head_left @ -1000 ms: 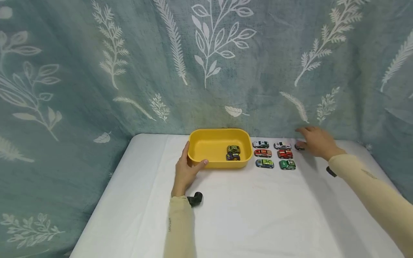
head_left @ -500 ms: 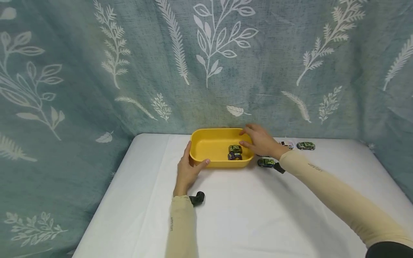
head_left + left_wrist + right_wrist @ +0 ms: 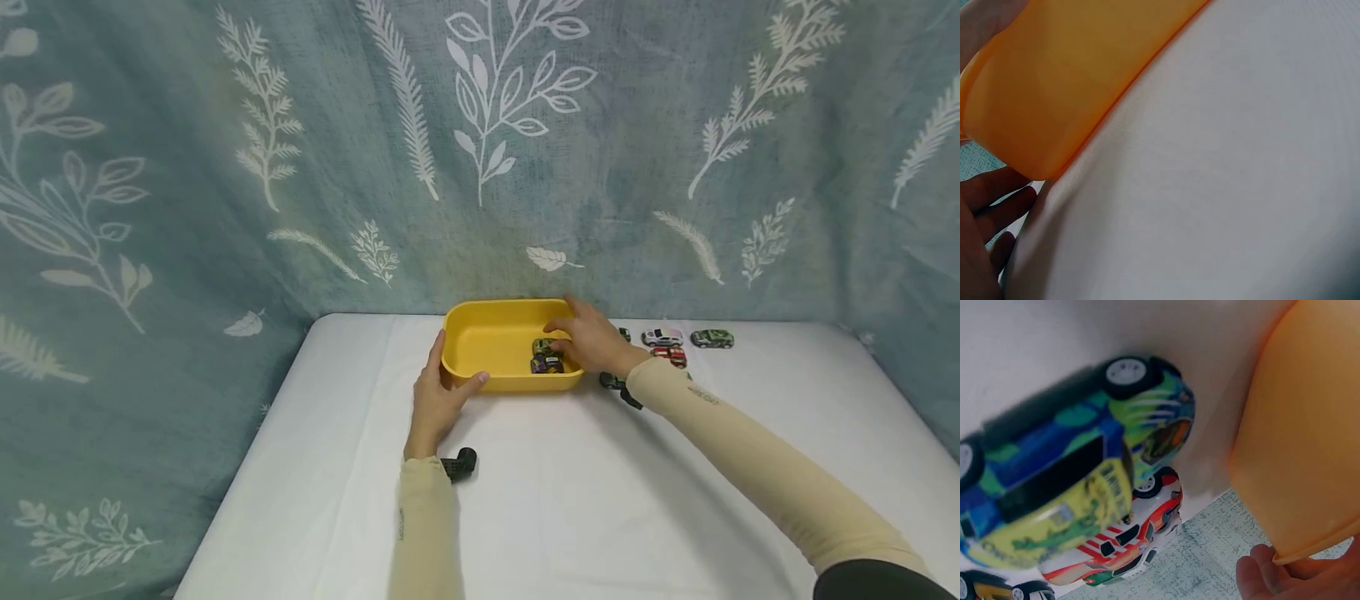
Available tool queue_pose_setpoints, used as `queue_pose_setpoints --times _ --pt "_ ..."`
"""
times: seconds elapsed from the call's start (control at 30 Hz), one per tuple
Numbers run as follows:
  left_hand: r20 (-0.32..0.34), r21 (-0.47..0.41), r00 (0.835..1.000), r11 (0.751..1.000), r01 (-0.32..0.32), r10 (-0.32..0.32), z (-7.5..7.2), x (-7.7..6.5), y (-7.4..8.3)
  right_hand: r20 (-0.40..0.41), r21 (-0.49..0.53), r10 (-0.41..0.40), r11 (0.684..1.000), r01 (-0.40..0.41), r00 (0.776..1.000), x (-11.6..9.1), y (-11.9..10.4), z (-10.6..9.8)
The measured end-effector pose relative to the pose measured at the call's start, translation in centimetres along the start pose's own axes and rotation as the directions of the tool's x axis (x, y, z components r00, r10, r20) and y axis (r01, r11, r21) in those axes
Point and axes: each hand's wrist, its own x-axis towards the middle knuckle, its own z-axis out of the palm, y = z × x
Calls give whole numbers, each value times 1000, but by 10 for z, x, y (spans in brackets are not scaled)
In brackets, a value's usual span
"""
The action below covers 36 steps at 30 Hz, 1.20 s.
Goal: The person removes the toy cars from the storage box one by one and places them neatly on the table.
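A yellow plastic bin [image 3: 480, 333] stands at the back of the table. My left hand [image 3: 435, 407] holds its front left corner, thumb along the front wall and fingers along the left side. Inside, at the right, a green toy car [image 3: 542, 346] sits behind a purple toy car [image 3: 546, 365]. My right hand [image 3: 596, 340] reaches over the bin's right rim, fingers beside the green car and partly covering it. Whether they touch the car cannot be made out. In the right wrist view, a blue and yellow-green toy car [image 3: 1060, 469] stands beside the bin, before a red-striped white one [image 3: 1129, 540].
Right of the bin, several toy cars stand in rows, some hidden by my right forearm. Visible among them are a white car [image 3: 662, 337], a red car [image 3: 671, 356] and a green camouflage car [image 3: 712, 338]. A leaf-patterned curtain [image 3: 480, 233] hangs behind the white tabletop [image 3: 540, 483].
My right hand has come from the far right car leftward to the bin, then lower into it. The green camouflage car at the far right is now uncovered. My left hand has kept its place.
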Motion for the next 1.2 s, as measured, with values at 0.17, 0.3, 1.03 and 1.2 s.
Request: queue_pose_setpoints --times 0.17,0.3,1.03,1.2 --pt "4 11 1000 1000 1 -2 -1 2 0 -5 -17 34 999 -34 999 2 -5 0" --pt "13 23 1000 1000 17 -17 -1 0 -1 -11 -58 45 997 -46 999 2 -6 3" --pt "2 22 1000 1000 17 -17 -1 1 0 -92 -137 15 990 -27 996 4 -8 1" --pt "0 33 1000 999 26 -26 0 0 0 -165 -214 -66 976 30 984 -5 -9 -6"
